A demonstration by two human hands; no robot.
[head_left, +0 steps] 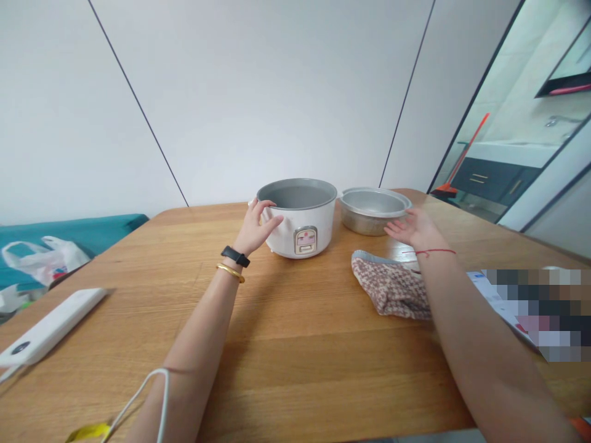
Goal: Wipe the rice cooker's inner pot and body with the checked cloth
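Observation:
A white rice cooker body (284, 231) without a lid stands towards the back of the wooden table, its grey inside showing. My left hand (256, 226) rests on its left side near the rim, thumb and fingers apart. To the right of the cooker is a silver metal inner pot (364, 223), its wide rim facing up. My right hand (410, 227) is at the pot's right front edge, palm up with the fingers spread; whether it touches the pot I cannot tell. Below the right hand lies a brown and white patterned cloth (390, 286), partly hidden by my right forearm.
The wooden table (295, 351) meets a white panelled wall. A long white device (53, 326) with a cable lies at the left. Printed paper (492, 298) is at the right, partly blurred out. A teal seat (106, 227) with plastic bags (50, 258) stands beyond the left edge.

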